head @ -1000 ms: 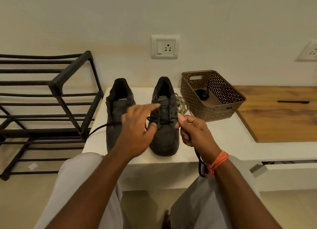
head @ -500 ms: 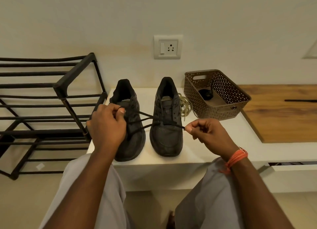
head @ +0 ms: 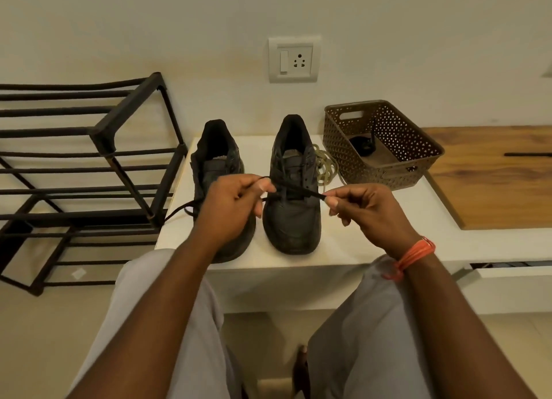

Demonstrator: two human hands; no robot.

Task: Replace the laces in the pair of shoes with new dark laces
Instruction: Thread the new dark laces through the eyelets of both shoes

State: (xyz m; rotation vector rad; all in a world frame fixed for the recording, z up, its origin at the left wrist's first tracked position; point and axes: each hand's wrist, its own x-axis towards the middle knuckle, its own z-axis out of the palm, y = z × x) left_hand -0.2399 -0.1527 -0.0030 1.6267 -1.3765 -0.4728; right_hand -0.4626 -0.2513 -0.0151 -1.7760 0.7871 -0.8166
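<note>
In the middle of the frame two dark shoes stand side by side on a white ledge (head: 373, 243), toes toward the camera: the left shoe (head: 219, 171) partly hidden behind the left hand (head: 230, 210), the right shoe (head: 294, 207) in plain sight between the two hands. A dark lace (head: 294, 188) runs taut across the right shoe's front. The left hand pinches one part of it between thumb and forefinger, the other fingers curled in; the right hand (head: 367, 213) pinches the other end between thumb and fingertips just right of the shoe. A further dark strand trails from behind the left hand toward the ledge's left edge. A coil of pale old laces (head: 327, 168) lies just right of the right shoe, beside a brown basket (head: 418, 147) at upper right with a small dark thing in it. A black rack (head: 98, 135) fills the left of the frame, and a socket (head: 294, 58) sits on the wall at top centre. An orange band (head: 413, 253) circles the right wrist.
</note>
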